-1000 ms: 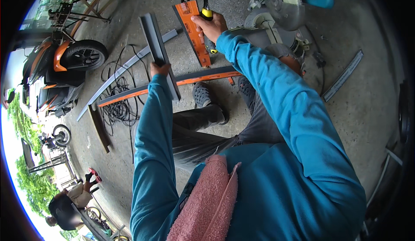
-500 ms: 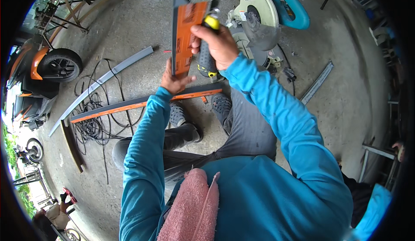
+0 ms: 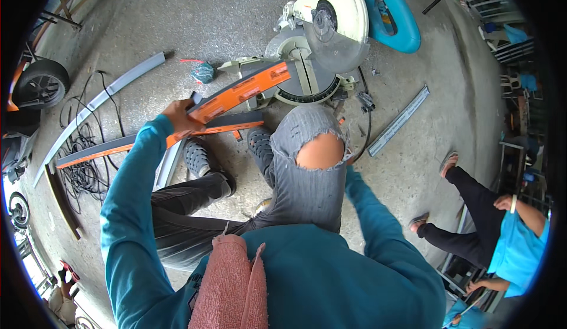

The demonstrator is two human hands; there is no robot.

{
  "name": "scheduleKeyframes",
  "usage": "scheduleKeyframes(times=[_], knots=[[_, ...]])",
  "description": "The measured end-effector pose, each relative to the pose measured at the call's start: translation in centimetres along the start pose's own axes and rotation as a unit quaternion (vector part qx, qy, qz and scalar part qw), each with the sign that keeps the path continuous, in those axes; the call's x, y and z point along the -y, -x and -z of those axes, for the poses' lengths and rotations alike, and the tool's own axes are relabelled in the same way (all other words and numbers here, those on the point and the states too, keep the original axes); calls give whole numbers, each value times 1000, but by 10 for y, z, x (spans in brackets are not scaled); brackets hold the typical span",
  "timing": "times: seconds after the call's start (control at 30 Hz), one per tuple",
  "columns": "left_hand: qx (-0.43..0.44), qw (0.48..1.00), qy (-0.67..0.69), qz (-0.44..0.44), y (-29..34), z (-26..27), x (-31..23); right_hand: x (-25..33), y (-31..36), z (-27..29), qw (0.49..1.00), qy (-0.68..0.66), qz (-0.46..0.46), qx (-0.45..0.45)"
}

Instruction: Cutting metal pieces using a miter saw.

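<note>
My left hand (image 3: 180, 118) is closed round the near end of a short dark grey profile strip (image 3: 242, 90) with orange film on its face. The strip slants up to the right, its far end overlapping the base of a mitre saw (image 3: 307, 63) in view; whether it touches cannot be seen. Low beside my raised knee, my right hand (image 3: 351, 160) is almost wholly hidden, its fingers out of sight. Under the held strip a longer dark profile with an orange edge (image 3: 124, 146) lies across the floor by my clogs (image 3: 198, 156).
A tangled black cable (image 3: 85, 166) and a long grey strip (image 3: 106, 95) lie at left, near a motorbike wheel (image 3: 41, 85). Right of the saw is a grey metal strip (image 3: 399, 121). Farther right, another person (image 3: 472, 211) in blue sits with legs outstretched.
My right hand has left the strip and dropped beside my knee; the black-and-yellow tool is no longer seen in it. My left hand has lowered the strip leftward, tilting it toward the saw.
</note>
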State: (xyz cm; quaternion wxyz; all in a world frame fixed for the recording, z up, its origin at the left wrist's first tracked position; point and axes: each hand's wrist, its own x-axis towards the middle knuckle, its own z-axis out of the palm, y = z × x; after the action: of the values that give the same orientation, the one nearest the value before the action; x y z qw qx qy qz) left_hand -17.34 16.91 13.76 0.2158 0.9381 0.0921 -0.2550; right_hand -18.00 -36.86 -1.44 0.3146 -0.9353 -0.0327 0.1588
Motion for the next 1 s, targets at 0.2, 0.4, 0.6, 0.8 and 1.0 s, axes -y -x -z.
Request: scheduleKeyframes(times=[0.2,0.4,0.6,0.8,1.0], knots=[[124,992,-18,-31,-95,-52,-65,-32,-28,-66,991,-58,-118,12],[66,993,-73,-62,-130,-66,-73,101,-114,-13,973,-33,227,-37],[-33,986,-101,-130,-133,-75,-77,184,-187,-11,921,214,325,-9],[-168,918,-301,-194,-148,-83,-90,195,-196,-19,930,278,230,67],[-184,920,-291,-186,-174,-109,-100,156,-195,-23,952,191,223,84]])
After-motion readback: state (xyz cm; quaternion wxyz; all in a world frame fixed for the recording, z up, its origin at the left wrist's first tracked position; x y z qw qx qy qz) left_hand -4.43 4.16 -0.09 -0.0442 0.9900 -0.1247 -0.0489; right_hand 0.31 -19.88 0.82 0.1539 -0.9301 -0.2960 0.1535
